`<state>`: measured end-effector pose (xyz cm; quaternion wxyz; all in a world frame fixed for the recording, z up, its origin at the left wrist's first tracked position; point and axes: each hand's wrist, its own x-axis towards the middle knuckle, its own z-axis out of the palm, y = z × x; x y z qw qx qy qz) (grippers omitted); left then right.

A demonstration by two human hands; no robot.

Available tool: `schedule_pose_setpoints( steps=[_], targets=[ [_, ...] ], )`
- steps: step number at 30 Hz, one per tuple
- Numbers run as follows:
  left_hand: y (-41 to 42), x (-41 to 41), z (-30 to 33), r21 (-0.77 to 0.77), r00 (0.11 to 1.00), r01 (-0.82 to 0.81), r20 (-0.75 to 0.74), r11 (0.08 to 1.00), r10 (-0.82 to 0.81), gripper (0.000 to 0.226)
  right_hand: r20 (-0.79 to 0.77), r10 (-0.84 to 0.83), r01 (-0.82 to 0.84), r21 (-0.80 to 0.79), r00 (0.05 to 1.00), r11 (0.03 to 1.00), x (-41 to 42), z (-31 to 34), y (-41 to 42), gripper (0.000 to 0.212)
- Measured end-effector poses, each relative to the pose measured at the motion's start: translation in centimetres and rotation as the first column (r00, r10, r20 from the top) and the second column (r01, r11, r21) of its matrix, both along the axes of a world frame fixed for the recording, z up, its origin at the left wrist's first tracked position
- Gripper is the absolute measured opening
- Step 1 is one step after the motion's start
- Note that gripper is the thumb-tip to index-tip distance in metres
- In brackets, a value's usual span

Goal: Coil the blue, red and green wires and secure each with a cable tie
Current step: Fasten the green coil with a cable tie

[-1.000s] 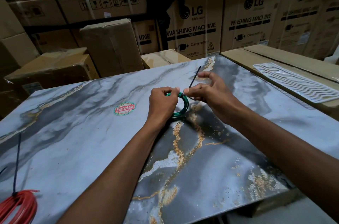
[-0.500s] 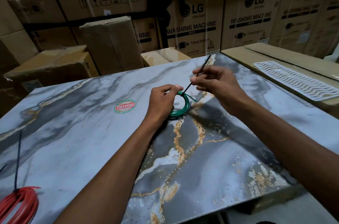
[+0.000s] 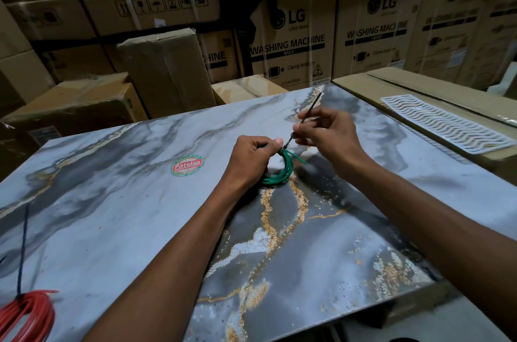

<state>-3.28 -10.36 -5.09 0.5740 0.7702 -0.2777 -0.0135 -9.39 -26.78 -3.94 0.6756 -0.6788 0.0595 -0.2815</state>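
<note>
On the marble table (image 3: 112, 229), the left hand (image 3: 251, 159) grips the green coil (image 3: 282, 173) to keep its loops bunched, while the right hand (image 3: 324, 134) pinches the tie (image 3: 307, 112) tail, likely to cinch it.

Left hand (image 3: 251, 158) gripping green wire coil (image 3: 281, 172) on marble tabletop (image 3: 112, 215) — right hand (image 3: 326, 134) pinching black cable tie (image 3: 306, 115) tail, taut — tied red wire coil (image 3: 26, 313) at near-left corner.
</note>
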Motion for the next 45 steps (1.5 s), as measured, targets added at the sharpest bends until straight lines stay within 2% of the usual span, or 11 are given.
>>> schedule_pose_setpoints(
  steps=[3, 9, 20, 23, 27, 30, 35, 41, 45],
  targets=[
    [-0.1, 0.5, 0.1, 0.066, 0.994, -0.1, 0.049, 0.993, 0.097, 0.025, 0.027, 0.086, -0.089, 0.133, 0.996, 0.987, -0.7, 1.1, 0.3, 0.036],
    [-0.6, 0.6, -0.1, 0.073, 0.977, -0.208, 0.053, 0.975, 0.205, 0.027, -0.018, 0.216, -0.212, 0.141, 0.976, 0.967, -1.7, 1.7, 1.9, 0.042],
    [-0.5, 0.5, -0.6, -0.021, 0.968, -0.251, -0.027, 0.968, 0.25, 0.026, -0.021, 0.374, -0.372, -0.165, 0.927, 0.914, -2.2, 1.5, 1.8, 0.044],
    [-0.5, 0.6, -0.5, -0.034, 0.965, -0.241, -0.115, 0.97, 0.236, 0.029, 0.009, 0.338, -0.334, -0.137, 0.941, 0.933, -1.6, 1.7, 0.9, 0.037],
    [-0.2, 0.0, -0.6, -0.07, 0.975, -0.187, -0.133, 0.98, 0.177, 0.033, 0.111, 0.232, -0.226, -0.065, 0.966, 0.972, -1.3, 1.2, 0.9, 0.023],
    [-0.1, -0.7, -0.6, -0.087, 0.979, -0.187, -0.093, 0.978, 0.179, 0.031, 0.086, 0.217, -0.204, -0.137, 0.972, 0.969, -1.3, 0.7, 1.2, 0.027],
    [0.1, -0.9, -0.7, -0.12, 0.979, -0.197, -0.07, 0.973, 0.19, 0.028, 0.024, 0.118, -0.093, -0.469, 0.993, 0.878, -0.6, -0.8, 1.5, 0.018],
    [0.5, -0.9, -0.4, -0.133, 0.982, -0.164, -0.114, 0.978, 0.149, 0.028, -0.024, 0.112, -0.112, -0.413, 0.993, 0.904, 0.1, -1.6, 1.8, 0.012],
    [0.2, -0.5, -0.9, -0.171, 0.975, -0.206, -0.124, 0.964, 0.187, 0.022, -0.027, 0.101, -0.103, -0.405, 0.995, 0.909, 0.2, -2.1, 2.1, 0.012]
  ],
)
